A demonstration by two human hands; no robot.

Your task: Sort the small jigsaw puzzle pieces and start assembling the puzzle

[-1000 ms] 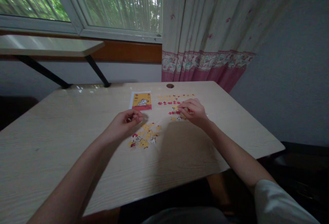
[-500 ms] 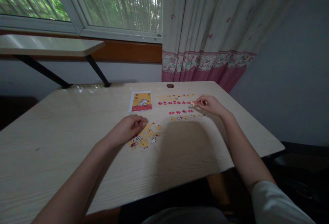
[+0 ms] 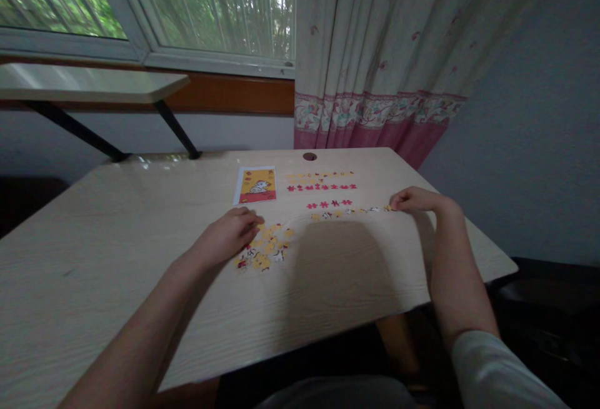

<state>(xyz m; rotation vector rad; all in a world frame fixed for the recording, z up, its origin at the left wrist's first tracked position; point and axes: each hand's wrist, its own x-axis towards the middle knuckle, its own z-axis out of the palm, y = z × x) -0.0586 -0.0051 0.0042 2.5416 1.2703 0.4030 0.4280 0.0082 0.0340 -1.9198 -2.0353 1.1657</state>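
Two bare hands lay on the pale wooden bench (image 3: 117,240). The left hand (image 3: 229,234) rested with fingers curled at the edge of a loose heap of yellow jigsaw pieces (image 3: 265,249) just to its right; whether it pinched one could not be told. The right hand (image 3: 412,199), fingers bent down, touched the end of a row of mixed pieces (image 3: 347,211) running leftward from it, grasp unclear. Beyond that lay red and yellow rows (image 3: 323,187), seemingly sorted by colour, and a picture card (image 3: 255,185) lay beyond the left hand
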